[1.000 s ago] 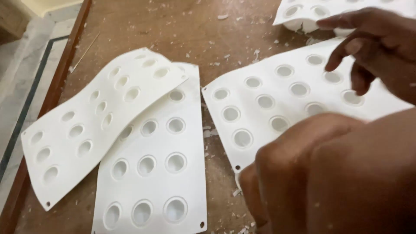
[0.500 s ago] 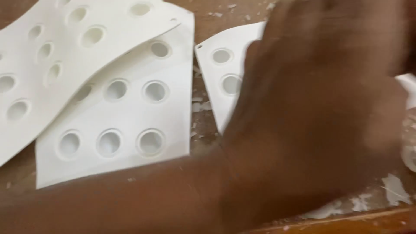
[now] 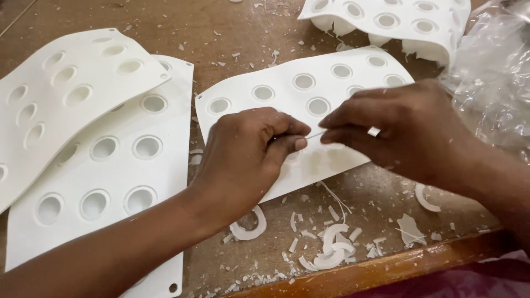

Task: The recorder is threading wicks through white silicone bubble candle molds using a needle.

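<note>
Two hands meet over the middle of the wooden surface (image 3: pixel 232 38) in the head view, the only view you have. Your left hand (image 3: pixel 245 157) is curled shut, thumb and forefinger pinched on one end of a thin pale thread (image 3: pixel 313 134). Your right hand (image 3: pixel 397 129) comes in from the right, its fingertips pinched on the other end of that thread, so the short visible stretch runs between the two hands. A small white fleck sits on a right-hand finger.

Both hands hover over the near edge of a white mould sheet (image 3: pixel 309 94) with round cavities, which lies flat at the centre of the surface. Whether your hands touch the sheet you cannot tell.

To the left, two more white mould sheets overlap: the upper one (image 3: pixel 66 94) bows upward across the lower one (image 3: pixel 110 182), which lies flat. At the far right, a fourth white mould (image 3: pixel 386 22) rests with its underside cups showing at the edge. Crumpled clear plastic (image 3: pixel 491 83) lies beside it on the right. White shavings and curled ring scraps (image 3: pixel 326 248) litter the near edge of the surface, just below your hands.
</note>
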